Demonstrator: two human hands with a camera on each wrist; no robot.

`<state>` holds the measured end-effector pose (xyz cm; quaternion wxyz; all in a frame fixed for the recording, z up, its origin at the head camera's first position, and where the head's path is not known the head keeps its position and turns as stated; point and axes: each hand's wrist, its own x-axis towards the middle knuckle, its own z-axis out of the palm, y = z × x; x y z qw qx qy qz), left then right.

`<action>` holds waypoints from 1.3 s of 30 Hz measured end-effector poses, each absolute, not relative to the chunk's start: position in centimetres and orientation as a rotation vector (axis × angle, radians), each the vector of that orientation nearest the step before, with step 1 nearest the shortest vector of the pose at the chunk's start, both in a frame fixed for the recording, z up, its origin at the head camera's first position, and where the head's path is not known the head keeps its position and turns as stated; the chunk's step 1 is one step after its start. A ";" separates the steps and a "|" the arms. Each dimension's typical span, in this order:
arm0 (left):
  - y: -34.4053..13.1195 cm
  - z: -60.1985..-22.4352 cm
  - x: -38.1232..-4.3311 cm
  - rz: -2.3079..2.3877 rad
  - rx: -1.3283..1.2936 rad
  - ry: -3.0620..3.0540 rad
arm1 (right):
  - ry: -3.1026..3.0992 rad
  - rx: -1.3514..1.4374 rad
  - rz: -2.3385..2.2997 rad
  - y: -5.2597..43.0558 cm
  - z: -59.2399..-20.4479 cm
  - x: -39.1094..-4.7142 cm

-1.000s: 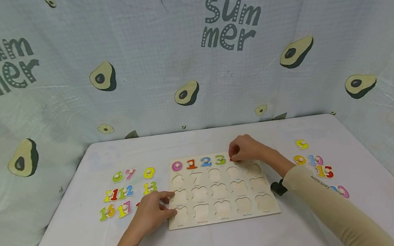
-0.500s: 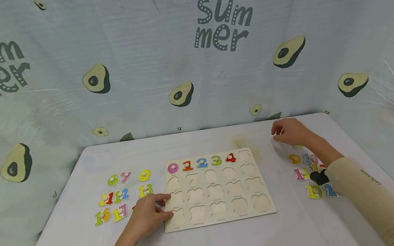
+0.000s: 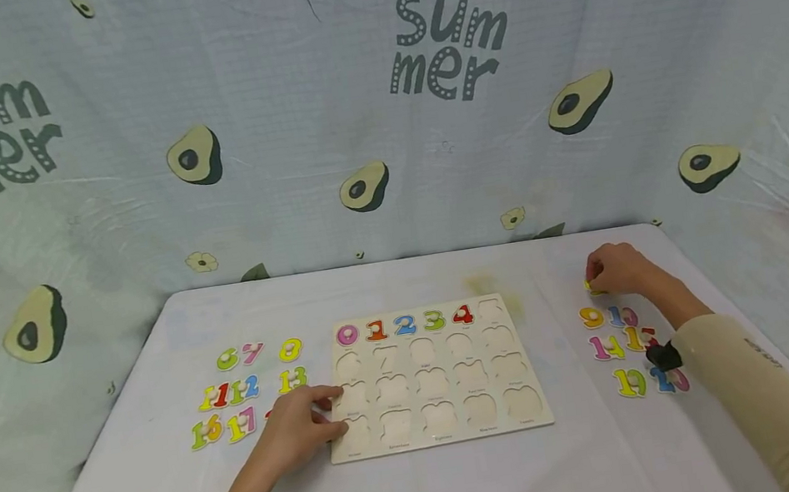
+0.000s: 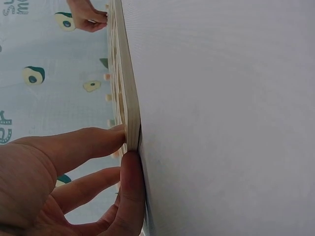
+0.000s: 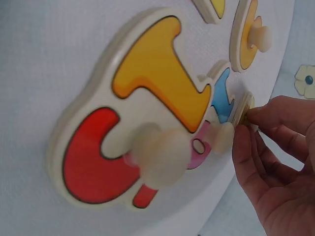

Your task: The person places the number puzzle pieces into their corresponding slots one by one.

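- Head view, state: your right hand (image 3: 619, 269) pinches a yellow piece (image 3: 589, 286) on the right of the surface (image 3: 444, 491); digit hidden. Your left hand (image 3: 297, 428) touches the left edge of the board (image 3: 404, 355), fingers extended.
- Head view, risk: your black wrist camera (image 3: 663, 357) sits over 15 (image 3: 635, 338) and 20 (image 3: 662, 381); a low sweep could drag both.
- Head view, containers: board's top row holds 0 (image 3: 347, 335), 1 (image 3: 375, 331), 2 (image 3: 405, 325), 3 (image 3: 434, 320) and 4 (image 3: 462, 315). Sixth top-row recess (image 3: 491, 310) and the rows below show bare wood. Loose pieces lie in a left group (image 3: 251, 386), partly behind your left hand, and a right group (image 3: 591, 317).
- Left wrist view: your left fingers (image 4: 132, 172) and thumb only brace the board near a corner. Judgement: light contact, so a hard press elsewhere might skid it. Recess contents unreadable at this angle; some knobs (image 4: 109, 98) show past the edge.
- Right wrist view: your right fingers (image 5: 243, 145) grip the yellow piece just beyond 10 (image 5: 222, 101); cannot tell whether it is lifted. Likely faults: the fingertip pinch slips, or a sideways move clips 10's knob. 15 lies nearest the camera, knob blurred.
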<state>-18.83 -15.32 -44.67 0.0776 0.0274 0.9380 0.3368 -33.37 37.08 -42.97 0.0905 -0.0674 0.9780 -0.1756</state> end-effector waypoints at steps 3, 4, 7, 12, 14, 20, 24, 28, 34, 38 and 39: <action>-15.3 -44.8 -18.9 1.009 0.084 2.813 | 2.941 -0.257 -0.526 36.4 -42.6 -33.5; -15.3 -44.8 -18.9 1.012 0.085 2.813 | 2.956 -0.290 -0.528 36.0 -42.4 -33.5; -15.3 -44.8 -18.9 1.018 0.083 2.815 | 2.996 -0.406 -0.540 34.1 -41.8 -33.7; -15.4 -44.8 -18.9 1.023 0.084 2.819 | 3.011 -0.596 -0.549 29.5 -41.1 -34.0; -15.4 -44.8 -18.9 1.024 0.085 2.821 | 2.991 -0.628 -0.546 27.5 -41.2 -34.0; -15.5 -44.7 -18.9 1.023 0.091 2.818 | 2.911 -0.663 -0.537 22.9 -42.3 -33.9; -15.5 -44.5 -18.7 1.028 0.107 2.815 | 2.892 -0.684 -0.541 21.4 -42.9 -33.8; -15.4 -44.4 -18.6 1.022 0.103 2.817 | 2.875 -0.676 -0.537 20.9 -43.2 -33.6; -15.4 -44.3 -18.5 1.013 0.107 2.824 | 2.860 -0.656 -0.534 21.1 -43.1 -33.5; -15.4 -44.3 -18.5 1.011 0.102 2.822 | 2.859 -0.657 -0.527 21.2 -43.1 -33.5; -15.4 -44.3 -18.5 1.010 0.099 2.823 | 2.856 -0.658 -0.531 21.3 -43.1 -33.5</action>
